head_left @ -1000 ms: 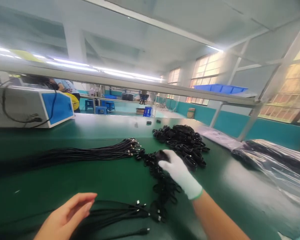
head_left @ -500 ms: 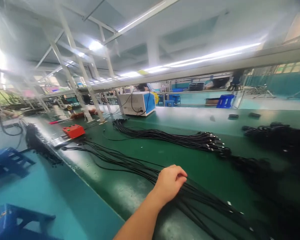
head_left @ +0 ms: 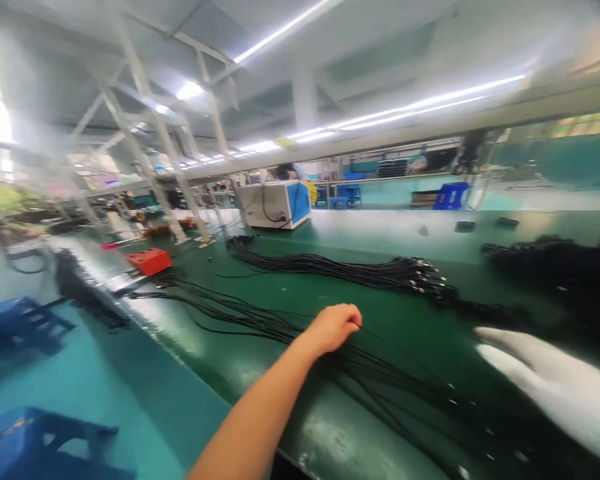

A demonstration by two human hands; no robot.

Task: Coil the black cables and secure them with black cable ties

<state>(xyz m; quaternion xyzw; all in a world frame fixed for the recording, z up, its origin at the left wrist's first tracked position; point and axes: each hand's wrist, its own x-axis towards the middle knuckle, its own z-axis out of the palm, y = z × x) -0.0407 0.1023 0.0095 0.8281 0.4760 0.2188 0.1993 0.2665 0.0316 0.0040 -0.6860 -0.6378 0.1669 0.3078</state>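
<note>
I see a big work hall with bright lamps and a long green table (head_left: 300, 293). My left hand (head_left: 333, 327) is bare. It lies on a bunch of long black cables (head_left: 240, 317) that runs along the near edge of the table. Its fingers are curled over them, but I cannot tell if it grips them. My right hand (head_left: 545, 380) wears a white glove and is blurry. It is stretched out flat near the right end, with nothing in it.

A second bunch of cables (head_left: 340, 270) lies farther back. A dark pile (head_left: 570, 273) sits at the far right. A red box (head_left: 150, 261) and a white and blue machine (head_left: 275, 205) stand toward the left end.
</note>
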